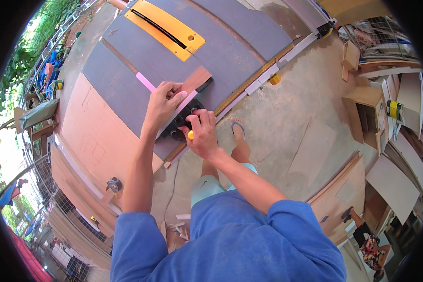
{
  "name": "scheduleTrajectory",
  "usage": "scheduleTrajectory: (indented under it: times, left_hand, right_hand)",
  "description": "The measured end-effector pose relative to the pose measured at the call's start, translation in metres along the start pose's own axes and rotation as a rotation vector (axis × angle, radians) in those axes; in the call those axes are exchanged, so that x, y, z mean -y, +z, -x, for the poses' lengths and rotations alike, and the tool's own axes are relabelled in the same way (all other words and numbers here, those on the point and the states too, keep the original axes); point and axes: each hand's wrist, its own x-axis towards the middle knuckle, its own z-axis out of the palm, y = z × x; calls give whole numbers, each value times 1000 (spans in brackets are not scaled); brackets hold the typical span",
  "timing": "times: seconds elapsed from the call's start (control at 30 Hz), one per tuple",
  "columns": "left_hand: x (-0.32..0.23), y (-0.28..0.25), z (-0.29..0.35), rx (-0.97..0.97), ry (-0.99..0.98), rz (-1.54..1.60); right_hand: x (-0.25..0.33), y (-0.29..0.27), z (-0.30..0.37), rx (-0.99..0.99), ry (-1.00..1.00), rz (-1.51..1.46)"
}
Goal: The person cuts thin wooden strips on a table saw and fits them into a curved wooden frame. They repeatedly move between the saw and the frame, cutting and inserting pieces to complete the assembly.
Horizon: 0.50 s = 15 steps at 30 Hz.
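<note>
A table saw with a grey top (235, 70) fills the area before me, its yellow throat plate (197, 43) at the far side with a dark slot along it. My left hand (163, 104) pinches a short brown wood strip (198, 79) against the pale fence of a black miter gauge (187, 112). The strip's far end sticks out past my fingers. Closer to me, my right hand (203, 134) is closed on the miter gauge, beside a small yellow knob (191, 135). My fingers partly hide the gauge's body.
A rail (263, 81) runs along the saw's near right edge. Left of the saw top lies a plywood panel (98, 127), with a tape measure (113, 184) near its corner. Boards and a wooden box (362, 110) stand at the right. Another person (373, 244) is at lower right.
</note>
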Motion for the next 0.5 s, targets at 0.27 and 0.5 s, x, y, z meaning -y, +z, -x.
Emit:
scheduleTrajectory:
  times: [0.27, 0.5]
  left_hand:
    - [-29, 7, 8, -160, 116, -409]
    - [-4, -21, -29, -205, 71, -354]
  right_hand:
    - [7, 19, -23, 65, 74, 57]
    - [12, 44, -65, 68, 22, 104]
